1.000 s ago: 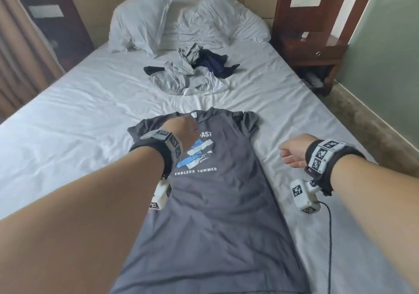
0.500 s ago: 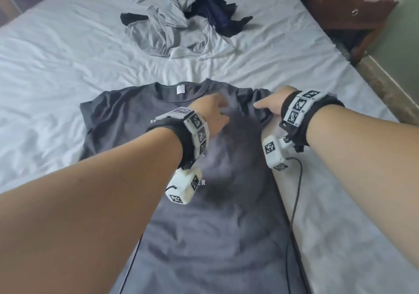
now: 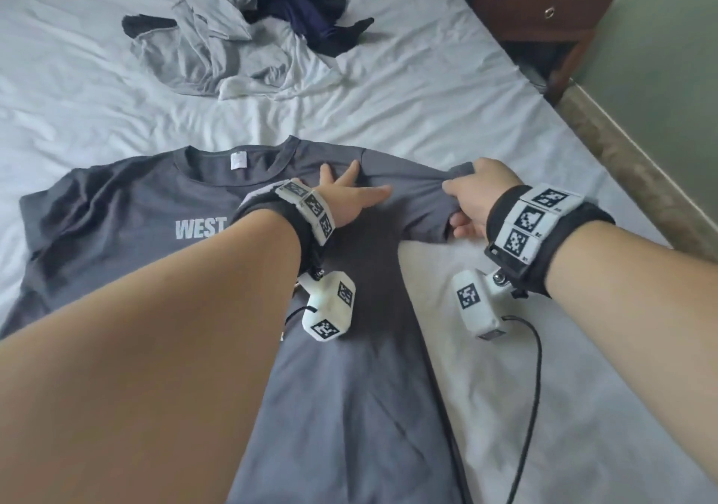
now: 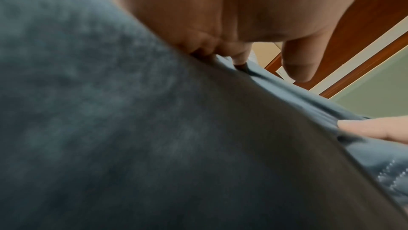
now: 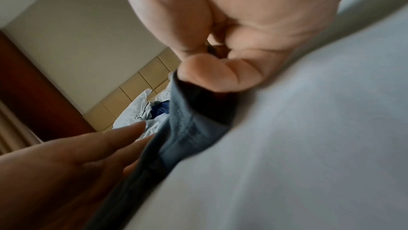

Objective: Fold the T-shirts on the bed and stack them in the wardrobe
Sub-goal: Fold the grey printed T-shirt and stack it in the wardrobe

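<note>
A dark grey T-shirt (image 3: 136, 208) with white "WEST" lettering lies face up and spread flat on the white bed (image 3: 447, 115). My left hand (image 3: 351, 196) presses flat on its chest near the right shoulder, fingers straight and spread. My right hand (image 3: 472, 198) pinches the right sleeve (image 3: 427, 212) and pulls it outward; the right wrist view shows thumb and fingers (image 5: 216, 75) closed on the sleeve hem (image 5: 189, 127). In the left wrist view the grey fabric (image 4: 132, 129) fills the frame under my palm.
A heap of light grey and navy clothes (image 3: 248, 33) lies further up the bed. A wooden nightstand (image 3: 536, 6) stands at the bed's right side, by a green wall (image 3: 660, 56). A cable (image 3: 528, 387) trails from my right wrist across the sheet.
The view has tilted down and closer. My left hand slid right across the chest and flattened. My right hand reached the right sleeve, took hold of it and stretched it out.
</note>
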`<action>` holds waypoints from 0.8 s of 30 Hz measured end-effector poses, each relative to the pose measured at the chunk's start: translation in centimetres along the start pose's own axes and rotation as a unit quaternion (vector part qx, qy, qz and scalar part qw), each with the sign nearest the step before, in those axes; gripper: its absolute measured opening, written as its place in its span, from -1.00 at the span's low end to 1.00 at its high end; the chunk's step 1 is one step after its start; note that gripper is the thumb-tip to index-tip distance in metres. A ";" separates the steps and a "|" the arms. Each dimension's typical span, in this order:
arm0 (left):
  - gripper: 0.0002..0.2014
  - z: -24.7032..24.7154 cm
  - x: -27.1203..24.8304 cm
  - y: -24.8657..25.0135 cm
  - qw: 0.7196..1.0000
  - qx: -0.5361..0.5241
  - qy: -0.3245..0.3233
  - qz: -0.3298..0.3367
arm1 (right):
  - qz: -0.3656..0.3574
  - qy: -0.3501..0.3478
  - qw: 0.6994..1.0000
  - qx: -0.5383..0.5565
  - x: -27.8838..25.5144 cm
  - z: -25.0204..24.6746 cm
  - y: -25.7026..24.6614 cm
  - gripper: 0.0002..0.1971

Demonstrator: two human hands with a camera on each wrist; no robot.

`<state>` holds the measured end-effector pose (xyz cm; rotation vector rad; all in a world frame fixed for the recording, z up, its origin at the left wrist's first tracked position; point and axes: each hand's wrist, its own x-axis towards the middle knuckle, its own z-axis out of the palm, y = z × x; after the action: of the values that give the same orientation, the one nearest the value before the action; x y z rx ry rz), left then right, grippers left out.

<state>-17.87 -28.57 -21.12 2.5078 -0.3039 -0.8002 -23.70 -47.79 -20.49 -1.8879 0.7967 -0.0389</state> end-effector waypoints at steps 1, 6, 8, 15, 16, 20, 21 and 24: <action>-0.26 -0.1 -0.4 0.2 1.000 0.000 -0.010 -0.008 | -0.016 0.003 1.000 -0.011 0.5 0.2 0.2 -0.86; -0.04 -0.5 0.3 0.0 0.998 -0.035 -0.006 -0.043 | -0.074 0.030 0.994 -0.077 1.4 -0.1 -0.9 -0.83; 0.00 -0.7 0.6 -0.4 0.999 -0.016 -0.018 -0.047 | -0.078 0.072 0.985 -0.132 1.6 -0.3 -1.6 -0.75; 0.00 -0.9 0.5 -1.2 1.000 0.008 -0.013 -0.019 | -0.026 0.025 0.958 -0.283 1.2 0.7 -2.2 -0.43; -0.02 -0.9 0.5 -1.3 1.000 0.017 -0.017 -0.010 | -0.030 0.001 0.954 -0.299 1.1 0.9 -2.3 -0.51; -0.37 -0.6 0.1 -1.1 0.997 0.075 0.007 0.017 | -0.047 -0.026 0.948 -0.315 0.7 1.0 -3.0 -0.73; -0.43 -0.5 -0.1 -0.8 0.997 0.071 0.016 0.019 | -0.038 -0.020 0.965 -0.259 0.6 0.7 -3.3 -0.77; -0.37 -0.5 0.1 -0.3 0.988 0.149 0.016 0.028 | -0.052 0.024 0.994 -0.097 0.5 0.5 -3.4 -0.73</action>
<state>-17.50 -28.14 -20.92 2.7719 -0.5141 -0.7364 -21.42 -46.85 -18.00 -2.1180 0.7568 -0.0751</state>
